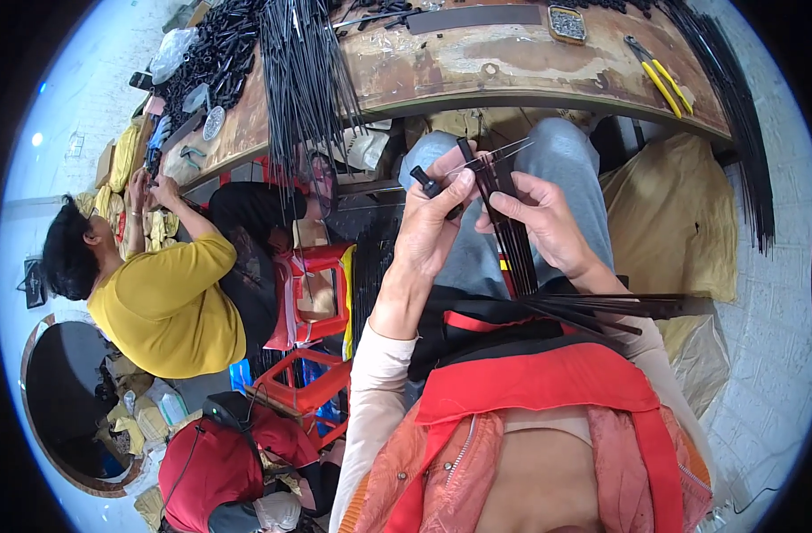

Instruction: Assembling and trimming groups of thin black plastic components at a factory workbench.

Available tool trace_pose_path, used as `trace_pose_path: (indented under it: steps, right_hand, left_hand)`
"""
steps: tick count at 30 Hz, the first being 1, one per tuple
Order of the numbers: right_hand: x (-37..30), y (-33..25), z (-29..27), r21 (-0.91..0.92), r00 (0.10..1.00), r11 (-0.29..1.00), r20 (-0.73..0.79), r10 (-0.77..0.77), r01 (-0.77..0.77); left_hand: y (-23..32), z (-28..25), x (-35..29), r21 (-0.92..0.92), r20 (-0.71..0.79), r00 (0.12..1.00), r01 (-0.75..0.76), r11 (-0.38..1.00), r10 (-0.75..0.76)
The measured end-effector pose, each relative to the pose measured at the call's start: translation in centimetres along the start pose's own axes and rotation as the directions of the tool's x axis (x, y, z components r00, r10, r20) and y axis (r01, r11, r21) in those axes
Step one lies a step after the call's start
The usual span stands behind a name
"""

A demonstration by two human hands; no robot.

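1. Below the worktop's (548, 75) near edge, above the lap, both hands work close together.
2. Left hand (431, 226): curled round a knobbed black fitting (426, 182), thumb and fingers meeting at the upper ends of the black rods (510, 244).
3. Right hand (557, 222): closed about those rods, thumb across them; the rods stand slightly tilted between the hands, lower ends toward the lap.
4. Thin pale wires (513, 148): crossing the rods near their upper ends.
5. Loose dark rods (619, 305): lying across the right forearm.
6. Yellow-handled pliers (662, 88): near the worktop's right end; a tray of small metal parts (567, 25) lies toward the far edge.
7. Hanging rod bundle (304, 80): draped over the near edge, toward the left end, beside a heap of black fittings (215, 62).
8. Co-worker in yellow (162, 302): seated at the left end.
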State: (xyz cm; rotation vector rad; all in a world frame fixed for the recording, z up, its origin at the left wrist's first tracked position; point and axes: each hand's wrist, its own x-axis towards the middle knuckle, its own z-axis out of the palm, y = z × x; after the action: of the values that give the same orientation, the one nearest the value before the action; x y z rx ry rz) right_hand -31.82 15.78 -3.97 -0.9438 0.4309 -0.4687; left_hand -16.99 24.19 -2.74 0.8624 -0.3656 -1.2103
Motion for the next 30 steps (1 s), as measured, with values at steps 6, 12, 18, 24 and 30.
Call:
trace_pose_path:
  steps: [6,12,18,24,30]
  right_hand:
    - [-0.5,0.1,0.3,-0.057,0.999,0.997,-0.004,-0.047,0.047]
    - [0.0,0.0,-0.7,0.066,0.998,0.997,0.057,0.041,-0.045]
    - [0.2,0.4,-0.8,0.058,0.999,0.998,0.045,0.011,-0.014]
    - [0.1,0.7,-1.5,0.106,0.995,0.993,0.086,0.04,-0.049]
    - [0.6,0.9,-2.0,0.227,0.98,0.964,0.176,0.097,-0.137]
  left_hand:
    - [0.1,0.1,-0.1,0.009,0.003,1.0,0.015,1.0,-0.015]
    - [0.1,0.3,-0.3,-0.004,0.037,0.999,0.038,0.999,-0.038]
    - [-0.4,0.0,0.0,0.005,0.012,0.997,0.082,0.997,-0.082]
    - [-0.9,-0.2,-0.3,-0.009,0.022,0.989,0.144,0.989,-0.144]
    - [-0.5,0.5,-0.6,0.022,0.077,0.981,0.178,0.984,-0.179]
